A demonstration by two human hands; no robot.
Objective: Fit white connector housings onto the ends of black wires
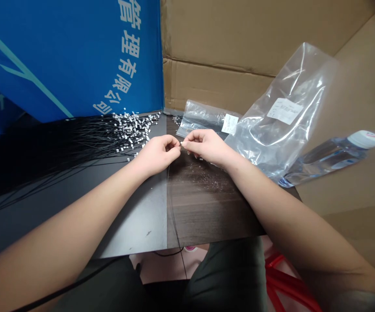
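Note:
My left hand (162,152) and my right hand (203,146) meet above the dark wood-grain table (207,216), their fingertips almost touching. The left fingers pinch the end of a thin black cable (169,182), which hangs down over the table's front edge. Between the right thumb and index finger is a tiny white piece (181,143), held against the cable end; its details are too small to make out. Left of the hands lies a large bundle of black cables (51,138), many of them tipped with small white connectors (135,125).
A small clear bag (203,116) with a label lies behind my right hand. To the right are a large clear bag (278,125) and a tilted water bottle (330,159). Cardboard (220,34) and a blue panel (77,47) stand behind. Fine whitish bits are scattered on the table.

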